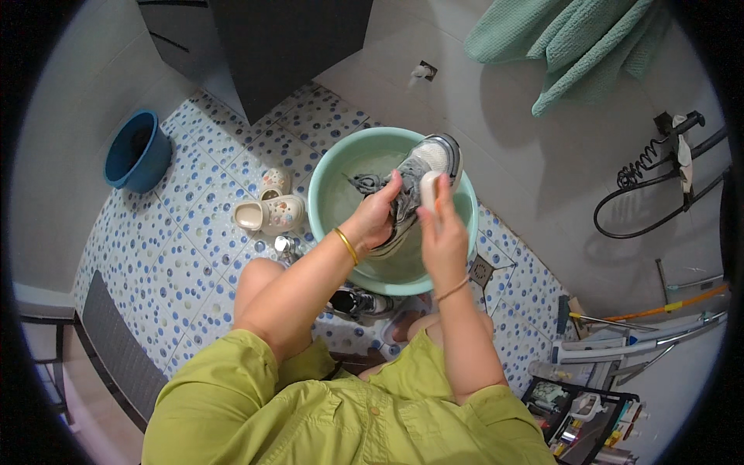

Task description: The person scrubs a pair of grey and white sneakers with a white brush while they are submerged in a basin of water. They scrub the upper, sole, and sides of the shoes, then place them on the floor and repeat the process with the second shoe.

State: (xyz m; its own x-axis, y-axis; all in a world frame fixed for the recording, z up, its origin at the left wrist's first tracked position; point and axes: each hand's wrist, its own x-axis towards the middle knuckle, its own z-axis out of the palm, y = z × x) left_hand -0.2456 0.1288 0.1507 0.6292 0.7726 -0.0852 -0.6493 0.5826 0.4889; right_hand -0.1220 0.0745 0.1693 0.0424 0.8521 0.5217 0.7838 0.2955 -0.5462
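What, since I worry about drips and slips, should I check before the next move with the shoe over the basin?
1. Left hand gripping the gray shoe: ok.
2. Right hand holding the white brush-like tool: ok.
3. Tool pressed against the shoe: cannot tell; they overlap in this view, but contact is hidden.
4. Shoe wholly inside the outline of the green basin: not ok; its toe overlaps the far right rim.
5. Water in the basin: ok; it looks cloudy.
6. Floor drain uncovered: ok; its grate shows to the right of the basin.
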